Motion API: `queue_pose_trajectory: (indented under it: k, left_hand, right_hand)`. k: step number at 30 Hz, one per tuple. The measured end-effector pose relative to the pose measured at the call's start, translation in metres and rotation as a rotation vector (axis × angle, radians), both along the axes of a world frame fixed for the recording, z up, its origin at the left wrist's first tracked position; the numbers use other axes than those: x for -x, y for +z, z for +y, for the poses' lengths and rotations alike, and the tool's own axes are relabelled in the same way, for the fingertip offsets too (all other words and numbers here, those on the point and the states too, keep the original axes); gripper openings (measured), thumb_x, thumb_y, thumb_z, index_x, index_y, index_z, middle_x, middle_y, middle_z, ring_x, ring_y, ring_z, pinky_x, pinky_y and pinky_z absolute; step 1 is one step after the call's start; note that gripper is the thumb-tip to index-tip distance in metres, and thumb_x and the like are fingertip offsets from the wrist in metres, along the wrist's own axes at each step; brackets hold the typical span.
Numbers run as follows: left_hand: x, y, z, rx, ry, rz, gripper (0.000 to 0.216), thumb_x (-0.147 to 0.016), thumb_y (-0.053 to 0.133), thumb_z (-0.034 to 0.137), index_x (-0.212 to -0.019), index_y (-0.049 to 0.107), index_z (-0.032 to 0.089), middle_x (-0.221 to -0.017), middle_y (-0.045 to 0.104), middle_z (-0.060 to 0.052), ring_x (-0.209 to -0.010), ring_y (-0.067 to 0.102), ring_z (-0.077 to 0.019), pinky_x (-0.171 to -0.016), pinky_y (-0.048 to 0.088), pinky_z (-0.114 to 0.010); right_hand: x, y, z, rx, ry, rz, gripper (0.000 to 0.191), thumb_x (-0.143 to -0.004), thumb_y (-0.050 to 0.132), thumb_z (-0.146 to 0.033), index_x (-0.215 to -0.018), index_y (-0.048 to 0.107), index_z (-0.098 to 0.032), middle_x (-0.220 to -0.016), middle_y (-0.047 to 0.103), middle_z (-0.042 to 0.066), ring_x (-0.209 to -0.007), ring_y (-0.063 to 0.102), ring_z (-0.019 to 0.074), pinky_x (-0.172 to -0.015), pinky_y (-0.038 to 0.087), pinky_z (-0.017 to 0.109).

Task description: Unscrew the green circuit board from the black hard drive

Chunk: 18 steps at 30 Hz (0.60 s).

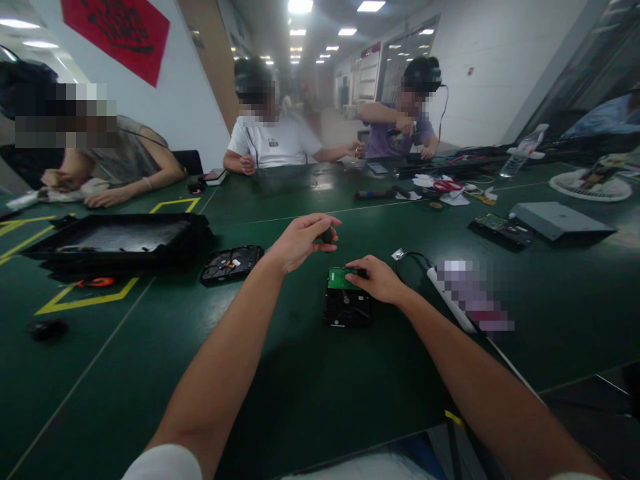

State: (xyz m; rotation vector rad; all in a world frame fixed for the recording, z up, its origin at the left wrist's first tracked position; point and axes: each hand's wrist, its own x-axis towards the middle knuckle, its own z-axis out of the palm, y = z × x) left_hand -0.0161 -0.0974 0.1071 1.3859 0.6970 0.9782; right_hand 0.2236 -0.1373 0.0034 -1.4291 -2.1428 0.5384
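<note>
A black hard drive [347, 308] with a green circuit board [338, 279] on top lies on the dark green table [310, 387] in front of me. My left hand [303, 239] hovers above and behind it, fingers pinched on a small dark screwdriver handle [327, 235]. My right hand [379, 279] rests on the drive's far right corner, fingers closed on the edge of the green board.
A black tray [115, 241] and an opened drive casing [231, 263] lie to the left. A white power strip [453, 299] lies right of the drive. Yellow tape lines [85, 301] mark the table. Three people work at the far side among tools and parts.
</note>
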Motion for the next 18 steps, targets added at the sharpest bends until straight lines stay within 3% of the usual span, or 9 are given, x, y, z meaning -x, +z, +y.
queue_pose_trajectory:
  k: [4,9,15,18]
  left_hand:
    - [0.0008,-0.0028,0.0028,-0.026,0.015,0.030,0.036,-0.087,0.081,0.051,-0.095,0.075,0.016,-0.095,0.069,-0.007,-0.090,0.066,-0.0173,-0.076,0.063,-0.030]
    - [-0.0014,-0.0063,0.0045,-0.069,0.117,0.097,0.041,-0.080,0.089,0.049,-0.085,0.066,0.015,-0.089,0.072,-0.009,-0.081,0.068,-0.0166,-0.064,0.057,-0.026]
    - [-0.0014,-0.0057,0.0042,-0.097,0.080,0.045,0.040,-0.083,0.087,0.048,-0.097,0.066,0.017,-0.090,0.073,-0.007,-0.084,0.070,-0.0173,-0.066,0.057,-0.026]
    - [0.0008,-0.0060,0.0050,-0.123,0.069,0.073,0.040,-0.087,0.082,0.054,-0.094,0.071,0.016,-0.091,0.073,-0.008,-0.083,0.069,-0.0167,-0.067,0.057,-0.026]
  right_hand:
    - [-0.0012,0.0004,-0.0010,0.007,-0.010,0.007,0.038,-0.096,0.073,-0.045,-0.130,0.076,-0.028,-0.110,0.067,0.007,-0.088,0.063,0.0189,-0.082,0.050,0.033]
    - [-0.0023,0.0002,-0.0006,0.002,0.003,0.011,0.037,-0.096,0.073,-0.044,-0.129,0.076,-0.028,-0.111,0.067,0.008,-0.087,0.063,0.0187,-0.082,0.049,0.034]
    - [-0.0025,-0.0002,0.0000,0.008,-0.004,0.011,0.040,-0.095,0.073,-0.046,-0.129,0.075,-0.025,-0.112,0.069,0.008,-0.087,0.063,0.0189,-0.083,0.049,0.035]
    - [-0.0028,0.0002,0.0002,0.019,-0.010,0.010,0.044,-0.094,0.074,-0.051,-0.128,0.075,-0.022,-0.114,0.069,0.010,-0.087,0.064,0.0193,-0.082,0.050,0.034]
